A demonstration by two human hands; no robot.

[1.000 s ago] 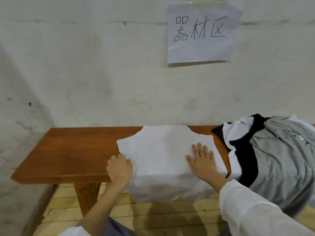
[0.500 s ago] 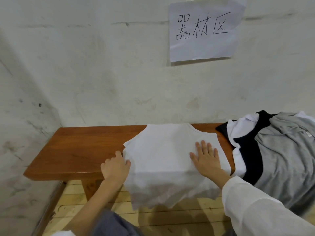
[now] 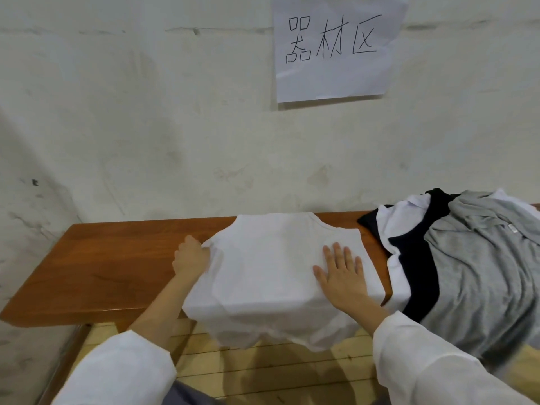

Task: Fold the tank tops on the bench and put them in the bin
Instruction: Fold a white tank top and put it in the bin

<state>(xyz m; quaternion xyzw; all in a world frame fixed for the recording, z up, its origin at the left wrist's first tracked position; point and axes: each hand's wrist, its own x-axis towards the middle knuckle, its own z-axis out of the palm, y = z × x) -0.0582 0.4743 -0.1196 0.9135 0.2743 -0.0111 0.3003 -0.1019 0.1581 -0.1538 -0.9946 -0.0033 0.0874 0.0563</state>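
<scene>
A white tank top [image 3: 271, 267] lies spread on the brown wooden bench [image 3: 111, 258], its lower part hanging over the front edge. My left hand [image 3: 190, 255] grips the top's left edge, fingers tucked under the cloth. My right hand [image 3: 340, 273] presses flat on the top's right half with straight fingers. To the right on the bench lies a pile of other tops: a grey one [image 3: 485, 267] over a black one [image 3: 420, 273] and a white one [image 3: 400, 220]. No bin is in view.
A plaster wall [image 3: 175, 127] stands right behind the bench, with a paper sign [image 3: 336, 48] taped to it. A pale wooden plank floor [image 3: 263, 372] shows below the bench's front edge. The bench's left end has bare wood.
My left hand has slid up along the top's left edge and taken hold of it. My right hand stays pressed flat on the cloth. The camera has shifted slightly.
</scene>
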